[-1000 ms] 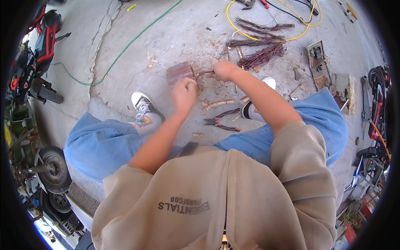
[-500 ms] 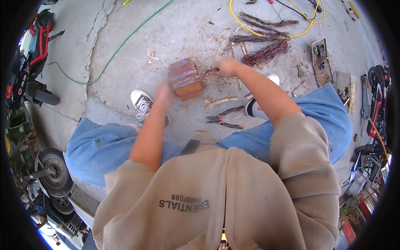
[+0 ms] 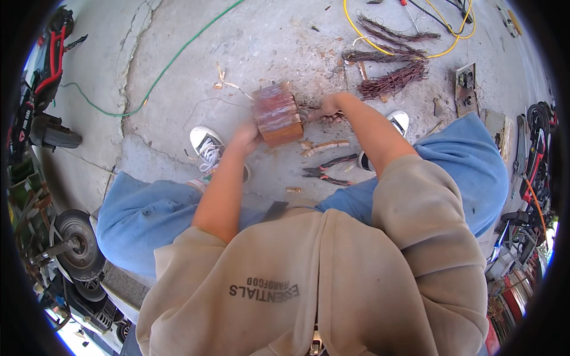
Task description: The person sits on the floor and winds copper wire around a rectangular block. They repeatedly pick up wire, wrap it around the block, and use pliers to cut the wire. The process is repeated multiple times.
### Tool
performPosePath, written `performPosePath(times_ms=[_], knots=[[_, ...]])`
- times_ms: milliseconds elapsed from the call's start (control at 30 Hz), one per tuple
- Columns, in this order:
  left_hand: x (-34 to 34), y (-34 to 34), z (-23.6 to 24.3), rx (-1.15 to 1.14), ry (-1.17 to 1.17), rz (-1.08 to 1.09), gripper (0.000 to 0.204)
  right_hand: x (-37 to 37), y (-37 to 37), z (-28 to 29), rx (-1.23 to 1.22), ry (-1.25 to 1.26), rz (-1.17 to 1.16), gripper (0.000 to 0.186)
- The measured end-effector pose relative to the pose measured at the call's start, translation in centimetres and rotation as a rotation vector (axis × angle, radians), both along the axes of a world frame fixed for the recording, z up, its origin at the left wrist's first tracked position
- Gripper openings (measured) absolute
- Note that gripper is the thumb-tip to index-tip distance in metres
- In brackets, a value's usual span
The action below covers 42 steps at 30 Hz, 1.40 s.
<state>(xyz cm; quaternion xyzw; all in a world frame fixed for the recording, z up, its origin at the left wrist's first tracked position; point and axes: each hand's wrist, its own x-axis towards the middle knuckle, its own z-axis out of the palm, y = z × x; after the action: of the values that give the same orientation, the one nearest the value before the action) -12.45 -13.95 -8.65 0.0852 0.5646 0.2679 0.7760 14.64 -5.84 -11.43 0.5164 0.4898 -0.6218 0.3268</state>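
A rusty, reddish-brown metal block (image 3: 275, 108) with an orange-brown lower face sits on the concrete between my feet. It looks like a wound motor core. My left hand (image 3: 246, 138) presses against its lower left side, with fingers curled and partly hidden by the block. Dark copper wires (image 3: 306, 110) come out of the block's right side into my right hand (image 3: 329, 105), which is closed round them. Loose wire ends hang out below that hand. Pliers (image 3: 328, 171) with black and red handles lie nearer me, jaws pointing left.
Bundles of stripped dark wire (image 3: 395, 80) lie at the far right, by a yellow hose (image 3: 350, 24). A green hose (image 3: 178, 56) curves across the left. Tan scraps (image 3: 325, 146) lie near the pliers, and a metal box part (image 3: 466, 89) is farther right. Wheeled machines (image 3: 77, 243) line the left side.
The view has shifted a little, so everything sits farther right. My right hand has come slightly nearer, and more wire shows below it. My left hand, blurred before, now rests against the block.
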Motion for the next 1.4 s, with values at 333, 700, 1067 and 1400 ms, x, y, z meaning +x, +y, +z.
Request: performPosePath(times_ms=[333, 700, 1067, 1400], knots=[[-0.8, 0.2, -2.8, 0.005, 0.046, -0.124, 0.028, -3.2, 0.2, 4.4, 0.669, 0.229, 0.67, 0.034], [-0.4, 0.3, -0.9, 0.033, 0.089, -0.201, 0.03, -4.6, -0.8, 0.5, 0.68, 0.374, 0.13, 0.034], [-1.0, 0.7, -0.7, 0.081, 0.165, -0.263, 0.031, 2.6, 1.1, 3.7, 0.321, 0.387, -0.031, 0.027], [-4.3, 1.0, 2.1, 0.093, 0.261, -0.558, 0.021, -4.8, -3.0, -1.9, 0.668, 0.423, -0.308, 0.024]])
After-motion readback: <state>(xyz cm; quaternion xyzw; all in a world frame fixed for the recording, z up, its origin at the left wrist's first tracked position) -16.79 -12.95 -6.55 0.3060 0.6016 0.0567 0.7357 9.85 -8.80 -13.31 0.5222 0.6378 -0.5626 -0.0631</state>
